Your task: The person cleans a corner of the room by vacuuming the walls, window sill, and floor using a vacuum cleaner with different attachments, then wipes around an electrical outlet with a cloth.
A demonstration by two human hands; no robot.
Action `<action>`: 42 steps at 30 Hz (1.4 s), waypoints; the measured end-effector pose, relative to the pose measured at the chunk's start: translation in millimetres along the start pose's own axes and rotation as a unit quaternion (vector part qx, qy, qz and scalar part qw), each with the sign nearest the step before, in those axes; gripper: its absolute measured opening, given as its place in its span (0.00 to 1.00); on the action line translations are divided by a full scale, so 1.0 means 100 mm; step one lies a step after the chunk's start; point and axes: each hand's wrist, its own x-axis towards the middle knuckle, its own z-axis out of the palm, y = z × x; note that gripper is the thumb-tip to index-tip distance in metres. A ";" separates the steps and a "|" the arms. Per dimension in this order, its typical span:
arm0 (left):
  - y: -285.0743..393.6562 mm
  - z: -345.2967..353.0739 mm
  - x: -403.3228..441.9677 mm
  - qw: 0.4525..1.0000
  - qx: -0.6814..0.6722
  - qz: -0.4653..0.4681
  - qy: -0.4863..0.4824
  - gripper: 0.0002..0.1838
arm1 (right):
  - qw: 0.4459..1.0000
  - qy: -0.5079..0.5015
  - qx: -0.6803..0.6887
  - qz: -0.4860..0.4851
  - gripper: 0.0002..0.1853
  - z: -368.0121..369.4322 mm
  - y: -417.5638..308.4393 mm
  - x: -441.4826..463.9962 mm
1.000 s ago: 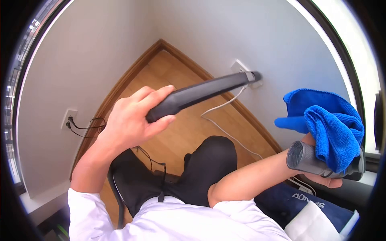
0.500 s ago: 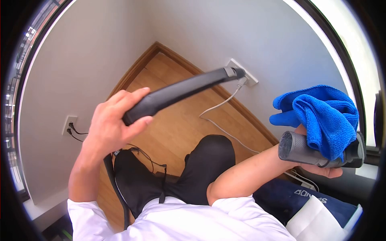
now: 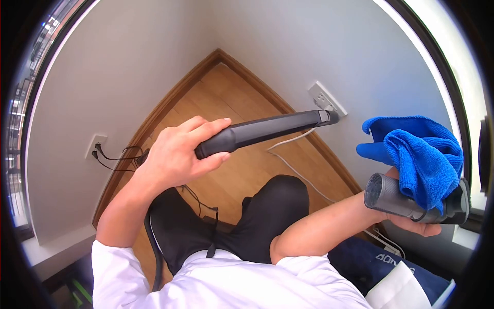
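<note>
My left hand is closed around the near end of a long black tube-like tool; a small grey catch sits near its far end. The tool slants toward the right-hand wall. Off to the right, my right hand grips a dark grey see-through cylinder, its round end facing left. A blue cloth is draped over the cylinder and hides most of the fingers.
A white wall socket with a pale cord is beyond the tool. Another socket has thin black cables. Wood skirting edges the floor corner. A black hose runs beside my leg. A dark blue bag lies right.
My left hand has carried the black tool to the right and slightly lower, and the tool lies more level. My right hand, cylinder and cloth sit a little further right in view.
</note>
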 end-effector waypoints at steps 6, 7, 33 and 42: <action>-0.52 0.03 -0.03 0.997 0.024 -0.073 0.020 0.30 | 1.000 -0.017 0.013 0.004 0.53 -0.02 -0.02 -0.01; -0.58 0.07 -0.03 0.995 0.028 -0.086 0.039 0.30 | 1.000 -0.015 0.018 0.003 0.52 -0.02 -0.04 -0.01; -1.06 1.11 0.72 0.990 0.118 -0.042 -0.070 0.29 | 0.996 0.066 0.057 0.013 0.55 -0.20 0.30 -0.01; -1.26 0.85 0.83 0.986 0.148 -0.057 -0.046 0.29 | 0.995 0.059 0.070 0.036 0.50 -0.19 0.33 0.03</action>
